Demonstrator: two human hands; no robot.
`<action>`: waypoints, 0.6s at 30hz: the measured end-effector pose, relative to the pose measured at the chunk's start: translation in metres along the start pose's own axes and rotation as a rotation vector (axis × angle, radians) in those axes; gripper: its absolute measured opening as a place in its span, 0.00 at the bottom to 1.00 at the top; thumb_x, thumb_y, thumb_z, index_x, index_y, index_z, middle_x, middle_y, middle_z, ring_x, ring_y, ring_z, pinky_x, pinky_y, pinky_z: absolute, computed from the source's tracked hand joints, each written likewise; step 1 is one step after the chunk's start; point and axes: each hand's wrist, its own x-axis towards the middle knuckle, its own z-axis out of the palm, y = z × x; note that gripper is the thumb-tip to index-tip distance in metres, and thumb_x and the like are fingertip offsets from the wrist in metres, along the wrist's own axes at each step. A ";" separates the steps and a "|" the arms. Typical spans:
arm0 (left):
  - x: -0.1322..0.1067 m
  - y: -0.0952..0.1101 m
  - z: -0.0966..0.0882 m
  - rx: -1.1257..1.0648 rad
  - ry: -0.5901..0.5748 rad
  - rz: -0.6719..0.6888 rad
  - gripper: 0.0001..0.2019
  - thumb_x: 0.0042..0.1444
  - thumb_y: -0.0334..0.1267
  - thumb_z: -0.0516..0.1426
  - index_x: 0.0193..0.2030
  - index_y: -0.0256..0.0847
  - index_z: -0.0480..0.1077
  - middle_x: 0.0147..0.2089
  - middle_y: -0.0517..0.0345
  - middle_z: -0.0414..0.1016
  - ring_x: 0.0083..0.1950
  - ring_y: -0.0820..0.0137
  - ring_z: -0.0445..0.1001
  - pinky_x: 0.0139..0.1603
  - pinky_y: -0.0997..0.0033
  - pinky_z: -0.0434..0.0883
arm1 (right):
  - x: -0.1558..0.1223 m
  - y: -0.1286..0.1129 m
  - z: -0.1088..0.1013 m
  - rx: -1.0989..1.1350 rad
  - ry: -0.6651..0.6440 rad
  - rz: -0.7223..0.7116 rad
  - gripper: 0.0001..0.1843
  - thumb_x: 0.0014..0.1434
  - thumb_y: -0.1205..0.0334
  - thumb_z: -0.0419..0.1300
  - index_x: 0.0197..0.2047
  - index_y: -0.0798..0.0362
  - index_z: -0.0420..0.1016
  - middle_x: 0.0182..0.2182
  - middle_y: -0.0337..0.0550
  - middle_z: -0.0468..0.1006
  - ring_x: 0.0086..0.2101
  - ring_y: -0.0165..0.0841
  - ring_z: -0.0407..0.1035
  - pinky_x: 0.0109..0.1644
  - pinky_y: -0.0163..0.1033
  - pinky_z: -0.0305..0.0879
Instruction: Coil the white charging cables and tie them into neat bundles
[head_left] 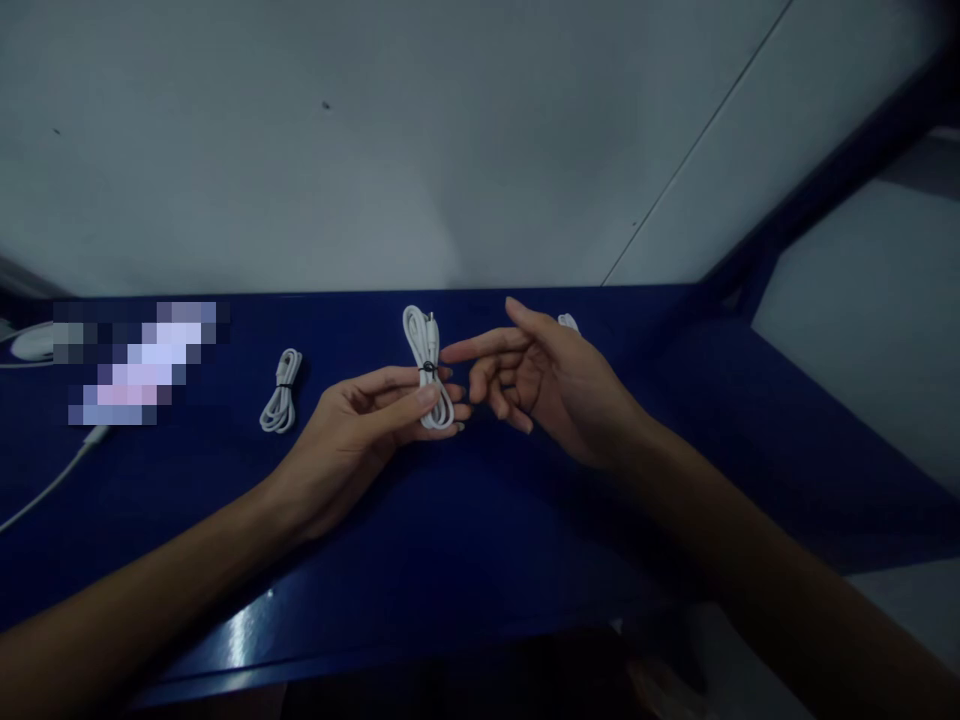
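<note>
At the far left edge of the frame, a pale rounded object (31, 343) sits on a dark blue bench (480, 540), too dim to identify, with a blurred-out patch just to its right and a white cord (56, 480) trailing from below that patch toward the lower left. Further right, in the left-centre of the frame, a small coiled white cable (281, 392) lies flat on the bench by itself, tied at its middle. Near the centre, the person's left hand (360, 440) reaches in from the lower left, palm up, fingers and thumb curled closed around the lower half of a second bundled white cable (427, 368) — its loops stand up above the fingers, cinched by a dark tie at mid-length, held just above the bench surface. Just right of it, the right hand (551, 385) comes in from the lower right, open and holding nothing, its index finger stretched out toward the tie on the bundle and nearly touching it, the other fingers loosely bent. Behind that hand, a sliver of another white item (568, 321) peeks out on the bench, mostly hidden. A grey wall (375, 150) fills the upper frame.
</note>
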 end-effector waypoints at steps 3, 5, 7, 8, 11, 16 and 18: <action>-0.001 0.000 -0.001 0.011 -0.017 0.006 0.06 0.67 0.37 0.69 0.48 0.42 0.86 0.51 0.49 0.89 0.51 0.65 0.87 0.55 0.71 0.83 | 0.000 0.001 0.000 -0.018 -0.008 0.004 0.33 0.72 0.34 0.57 0.43 0.56 0.89 0.29 0.47 0.84 0.23 0.29 0.71 0.21 0.33 0.62; -0.001 0.001 0.000 0.020 -0.023 0.009 0.05 0.66 0.37 0.69 0.47 0.42 0.87 0.52 0.49 0.89 0.49 0.66 0.88 0.54 0.70 0.84 | 0.001 0.001 0.000 -0.030 0.006 0.007 0.33 0.72 0.34 0.58 0.43 0.56 0.88 0.28 0.46 0.83 0.23 0.29 0.71 0.21 0.33 0.62; -0.002 0.002 0.001 0.032 -0.031 0.002 0.05 0.65 0.37 0.70 0.46 0.42 0.87 0.51 0.49 0.89 0.47 0.66 0.88 0.52 0.71 0.84 | 0.001 0.002 0.001 -0.040 0.022 -0.001 0.31 0.71 0.34 0.60 0.45 0.55 0.87 0.28 0.44 0.82 0.23 0.29 0.71 0.21 0.32 0.63; -0.003 0.002 0.002 0.038 -0.037 -0.009 0.05 0.64 0.37 0.71 0.45 0.42 0.87 0.49 0.49 0.89 0.45 0.66 0.88 0.50 0.71 0.84 | 0.001 0.002 0.002 -0.052 0.016 -0.006 0.29 0.70 0.34 0.62 0.45 0.55 0.87 0.28 0.42 0.81 0.24 0.28 0.71 0.21 0.32 0.63; -0.004 0.004 0.005 0.064 -0.050 -0.054 0.07 0.60 0.36 0.74 0.43 0.40 0.87 0.44 0.48 0.89 0.44 0.64 0.89 0.47 0.71 0.85 | 0.001 0.003 0.006 -0.120 -0.045 -0.017 0.24 0.68 0.39 0.67 0.45 0.53 0.85 0.26 0.36 0.75 0.23 0.26 0.67 0.21 0.30 0.62; -0.005 0.007 0.006 0.121 -0.109 -0.096 0.08 0.61 0.37 0.74 0.46 0.39 0.87 0.45 0.48 0.89 0.45 0.65 0.89 0.50 0.71 0.84 | 0.002 0.006 0.006 -0.151 -0.094 -0.017 0.18 0.69 0.45 0.69 0.47 0.53 0.85 0.25 0.33 0.72 0.23 0.24 0.65 0.22 0.28 0.62; -0.004 0.009 0.005 0.144 -0.146 -0.114 0.09 0.62 0.37 0.73 0.48 0.40 0.87 0.47 0.48 0.89 0.47 0.64 0.88 0.53 0.70 0.84 | 0.002 0.007 0.004 -0.145 -0.094 -0.012 0.18 0.70 0.46 0.69 0.47 0.53 0.85 0.25 0.34 0.72 0.23 0.24 0.65 0.22 0.28 0.62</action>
